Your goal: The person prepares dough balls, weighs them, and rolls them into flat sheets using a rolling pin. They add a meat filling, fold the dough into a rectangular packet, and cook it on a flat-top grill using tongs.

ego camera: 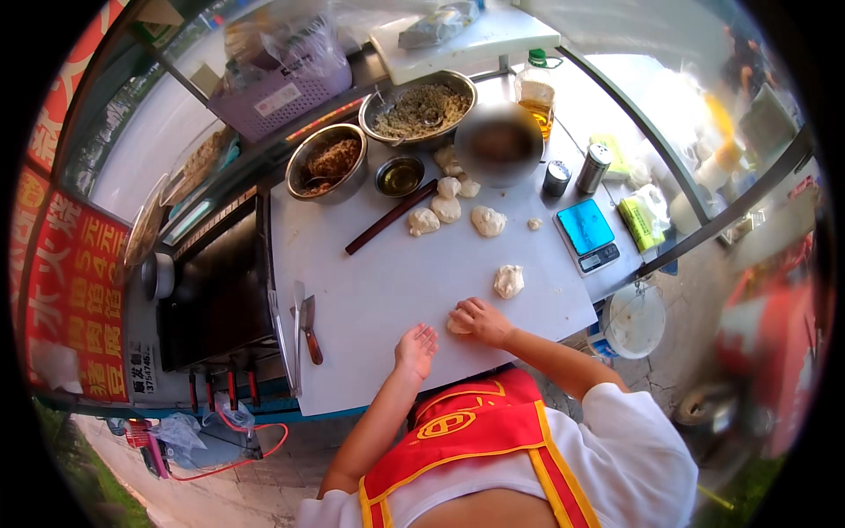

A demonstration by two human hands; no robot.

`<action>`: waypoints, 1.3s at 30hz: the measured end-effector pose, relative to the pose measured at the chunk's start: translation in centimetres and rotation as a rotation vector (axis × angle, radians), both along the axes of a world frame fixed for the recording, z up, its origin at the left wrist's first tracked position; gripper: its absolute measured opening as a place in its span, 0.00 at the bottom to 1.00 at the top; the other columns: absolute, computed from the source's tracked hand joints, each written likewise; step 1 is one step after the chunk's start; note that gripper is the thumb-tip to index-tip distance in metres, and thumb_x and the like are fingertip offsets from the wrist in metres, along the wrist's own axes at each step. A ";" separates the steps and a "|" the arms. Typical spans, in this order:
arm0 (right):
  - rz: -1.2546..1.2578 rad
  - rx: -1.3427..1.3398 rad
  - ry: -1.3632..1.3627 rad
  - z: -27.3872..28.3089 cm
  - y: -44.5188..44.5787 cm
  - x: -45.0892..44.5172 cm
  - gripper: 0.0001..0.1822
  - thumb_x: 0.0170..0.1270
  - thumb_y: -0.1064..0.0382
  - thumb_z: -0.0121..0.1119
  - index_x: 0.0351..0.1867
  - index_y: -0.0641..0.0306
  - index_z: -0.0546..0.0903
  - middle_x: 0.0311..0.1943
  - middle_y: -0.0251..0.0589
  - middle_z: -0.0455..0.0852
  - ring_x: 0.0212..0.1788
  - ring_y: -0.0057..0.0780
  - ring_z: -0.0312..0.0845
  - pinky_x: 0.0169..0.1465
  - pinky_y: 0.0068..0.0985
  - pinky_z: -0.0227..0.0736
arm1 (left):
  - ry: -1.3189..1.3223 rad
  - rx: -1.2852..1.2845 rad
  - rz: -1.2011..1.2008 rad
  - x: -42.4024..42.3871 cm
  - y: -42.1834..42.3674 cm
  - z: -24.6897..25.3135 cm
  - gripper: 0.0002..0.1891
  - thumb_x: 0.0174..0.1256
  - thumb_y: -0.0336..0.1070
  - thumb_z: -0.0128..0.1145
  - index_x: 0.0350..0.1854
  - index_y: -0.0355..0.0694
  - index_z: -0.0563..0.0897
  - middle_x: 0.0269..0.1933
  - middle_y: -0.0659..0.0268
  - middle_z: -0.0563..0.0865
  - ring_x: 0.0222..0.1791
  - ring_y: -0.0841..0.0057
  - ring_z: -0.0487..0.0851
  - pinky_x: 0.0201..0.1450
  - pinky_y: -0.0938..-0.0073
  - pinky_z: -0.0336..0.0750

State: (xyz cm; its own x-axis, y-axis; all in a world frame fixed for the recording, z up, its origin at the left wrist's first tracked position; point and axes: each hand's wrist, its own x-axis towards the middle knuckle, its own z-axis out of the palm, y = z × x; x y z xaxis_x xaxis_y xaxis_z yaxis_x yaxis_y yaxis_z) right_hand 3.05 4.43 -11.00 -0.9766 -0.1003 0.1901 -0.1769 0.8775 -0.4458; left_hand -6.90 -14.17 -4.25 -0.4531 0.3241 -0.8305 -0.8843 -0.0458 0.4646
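Note:
My right hand (482,321) rests over a piece of dough (458,326) near the front edge of the white work board (370,297), its fingers curled on top of it. Left of it, my left hand (416,348) is held palm up with its fingers apart and nothing in it. A lump of dough (509,282) lies just beyond my right hand. Farther back are another dough lump (488,221), a small scrap of dough (535,224) and several more pieces beside a dark wooden rolling pin (391,216).
A black griddle (218,284), metal tongs (297,336) and a wooden-handled knife (312,336) are at the left. Behind stand metal bowls of filling (330,162) (422,109) and an oil bottle (536,92). A digital scale (586,231) and shakers (594,169) stand right.

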 end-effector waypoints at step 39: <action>-0.377 0.037 0.235 2.2 5.7 -23.7 0.15 0.57 0.64 0.60 0.47 0.62 0.76 0.39 0.48 0.77 0.38 0.48 0.76 0.41 0.39 0.74 | -0.265 0.304 0.225 -7.2 -1.0 0.7 0.14 0.72 0.38 0.44 0.52 0.37 0.74 0.56 0.55 0.77 0.57 0.61 0.77 0.60 0.59 0.73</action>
